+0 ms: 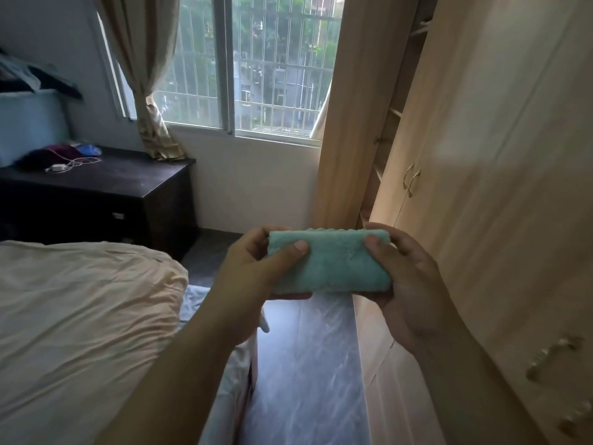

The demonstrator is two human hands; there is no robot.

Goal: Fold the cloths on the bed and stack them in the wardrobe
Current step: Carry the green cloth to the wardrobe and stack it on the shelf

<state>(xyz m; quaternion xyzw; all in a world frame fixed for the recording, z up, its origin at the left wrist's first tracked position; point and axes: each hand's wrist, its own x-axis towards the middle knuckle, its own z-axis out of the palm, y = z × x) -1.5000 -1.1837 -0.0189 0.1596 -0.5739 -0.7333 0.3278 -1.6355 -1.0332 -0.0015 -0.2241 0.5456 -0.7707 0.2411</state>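
Wardrobe [481, 155]: pale wood, fills the right side; one door stands open toward the window, with shelf edges showing in the gap behind it.
Bed [80, 316]: lower left, covered by a rumpled cream sheet.
Window [272, 65]: straight ahead, with bars outside and green trees beyond.
Floor [305, 364]: dark and glossy, a narrow strip between bed and wardrobe.
Cabinet [128, 187]: dark, low, in the corner past the bed; a white cable and some dark clothing lie on top.
Curtain [150, 91]: beige, tied back at the window's left edge.
Left hand [256, 271]: grips the cloth's left end, thumb pressed on top, fingers curled underneath.
Right hand [407, 284]: grips the right end the same way, thumb on top, fingers wrapped below.
Cloth [333, 264]: teal, fluffy, folded into a small thick rectangle, held level in the air between both hands, above the floor strip and just beside the wardrobe front.
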